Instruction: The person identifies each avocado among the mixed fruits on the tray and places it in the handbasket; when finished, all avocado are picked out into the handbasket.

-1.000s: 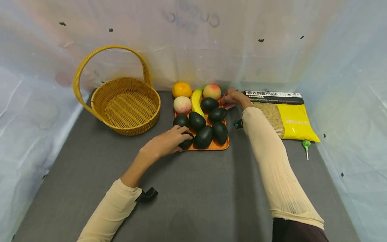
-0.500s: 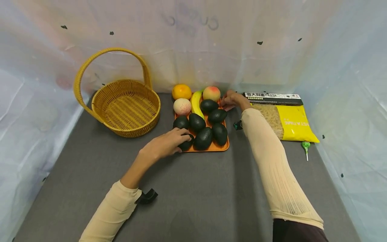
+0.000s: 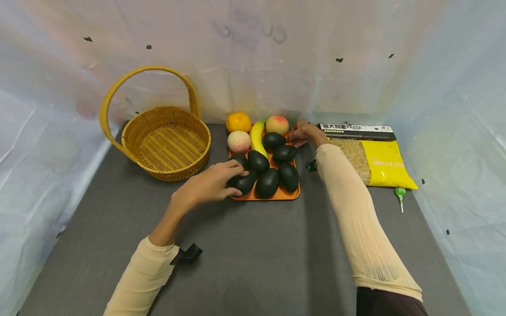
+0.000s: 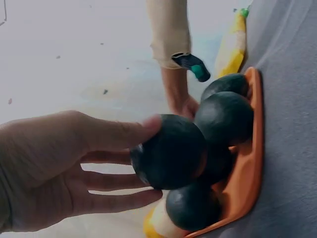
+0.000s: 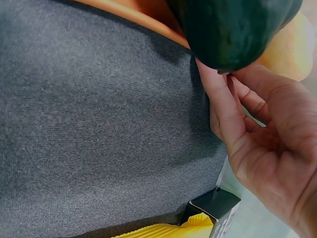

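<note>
In the head view my left hand (image 3: pixel 211 182) grips a dark green avocado (image 3: pixel 244 183) at the front left corner of an orange tray (image 3: pixel 272 199). The left wrist view shows my thumb on one side of this avocado and fingers on the other, with other avocados close behind it. My right hand (image 3: pixel 304 133) pinches the tray's far right edge, beside another avocado (image 5: pixel 233 34); that avocado partly hides its fingertips in the right wrist view. Several more avocados (image 3: pixel 267 183), a banana (image 3: pixel 257 138) and a pinkish white peach (image 3: pixel 239 141) lie on the tray.
A wicker basket (image 3: pixel 201 160) with a tall handle stands at the left. An orange (image 3: pixel 238 122) and a red-yellow peach (image 3: pixel 277 125) sit at the tray's back. At the right lie a pasta box (image 3: pixel 357 132), a yellow pasta bag (image 3: pixel 387 164) and a green lollipop (image 3: pixel 400 193).
My left hand has taken a fuller grip on the front left avocado, its thumb now at the near side and the wrist slightly further left. My right hand stays at the tray's edge.
</note>
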{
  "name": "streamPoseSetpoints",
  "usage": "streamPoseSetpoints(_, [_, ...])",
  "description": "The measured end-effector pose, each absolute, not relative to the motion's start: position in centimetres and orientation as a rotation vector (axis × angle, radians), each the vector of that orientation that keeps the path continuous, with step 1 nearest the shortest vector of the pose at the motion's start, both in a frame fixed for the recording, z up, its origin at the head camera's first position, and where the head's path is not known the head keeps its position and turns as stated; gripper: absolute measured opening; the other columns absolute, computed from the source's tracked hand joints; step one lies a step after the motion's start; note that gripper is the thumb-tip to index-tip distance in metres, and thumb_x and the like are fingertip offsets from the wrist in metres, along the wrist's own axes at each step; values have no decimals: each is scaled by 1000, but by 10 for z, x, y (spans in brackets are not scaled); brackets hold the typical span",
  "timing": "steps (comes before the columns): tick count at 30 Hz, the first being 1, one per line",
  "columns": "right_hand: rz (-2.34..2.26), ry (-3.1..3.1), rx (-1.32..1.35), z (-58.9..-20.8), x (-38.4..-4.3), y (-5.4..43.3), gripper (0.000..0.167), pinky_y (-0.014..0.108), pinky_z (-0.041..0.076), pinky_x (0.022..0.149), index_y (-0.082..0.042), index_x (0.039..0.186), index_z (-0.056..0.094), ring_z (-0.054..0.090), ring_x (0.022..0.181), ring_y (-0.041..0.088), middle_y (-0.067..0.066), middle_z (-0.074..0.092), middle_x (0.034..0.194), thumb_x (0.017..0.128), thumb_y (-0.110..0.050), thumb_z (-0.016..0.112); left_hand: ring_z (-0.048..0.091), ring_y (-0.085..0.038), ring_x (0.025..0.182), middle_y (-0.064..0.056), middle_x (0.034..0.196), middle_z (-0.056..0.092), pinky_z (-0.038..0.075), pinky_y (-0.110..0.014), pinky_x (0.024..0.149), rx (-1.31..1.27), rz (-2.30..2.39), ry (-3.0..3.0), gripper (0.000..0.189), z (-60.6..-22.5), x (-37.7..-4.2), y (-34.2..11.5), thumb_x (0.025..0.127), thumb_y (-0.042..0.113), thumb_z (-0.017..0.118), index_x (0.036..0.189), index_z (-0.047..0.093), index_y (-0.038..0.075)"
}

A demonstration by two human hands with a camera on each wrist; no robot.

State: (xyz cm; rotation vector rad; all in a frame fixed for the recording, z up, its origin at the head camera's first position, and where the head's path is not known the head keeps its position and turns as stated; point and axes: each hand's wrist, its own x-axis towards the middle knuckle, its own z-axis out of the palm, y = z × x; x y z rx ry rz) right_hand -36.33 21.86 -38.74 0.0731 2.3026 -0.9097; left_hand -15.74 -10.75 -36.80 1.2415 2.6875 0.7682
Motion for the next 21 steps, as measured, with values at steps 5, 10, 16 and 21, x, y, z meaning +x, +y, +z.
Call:
streamPoseSetpoints(5, [-906,2296,71,-379,-356,215,25,49,57,105,11,121,62,71,72,16,19,72,100,102,-5,63,67,-21,87,-12,125,67,56,-33,78,1184,814,2762,44,-356,-159,-116,90,23,84,127,70,4])
streamPoseSetpoints(10, [-930,2321,66,-400,-366,223,19,42,63,92,5,115,65,71,71,14,10,71,92,101,-8,66,62,-23,79,-12,122,69,54,-32,75,1120,841,2821,45,-347,-163,-130,88,25,86,125,72,5])
streamPoseSetpoints(16, [-929,2346,49,-413,-372,228,17,38,65,87,2,112,67,71,70,12,5,69,89,101,-12,68,62,-26,82,-15,117,69,53,-38,77,1009,850,2916,43,-335,-171,-147,87,23,87,121,72,2])
streamPoseSetpoints(21, [-930,2339,54,-411,-372,227,15,36,65,85,1,110,65,70,70,11,5,69,88,102,-11,67,64,-31,91,-19,122,67,55,-46,85,944,814,2983,45,-326,-176,-161,89,20,85,126,70,0])
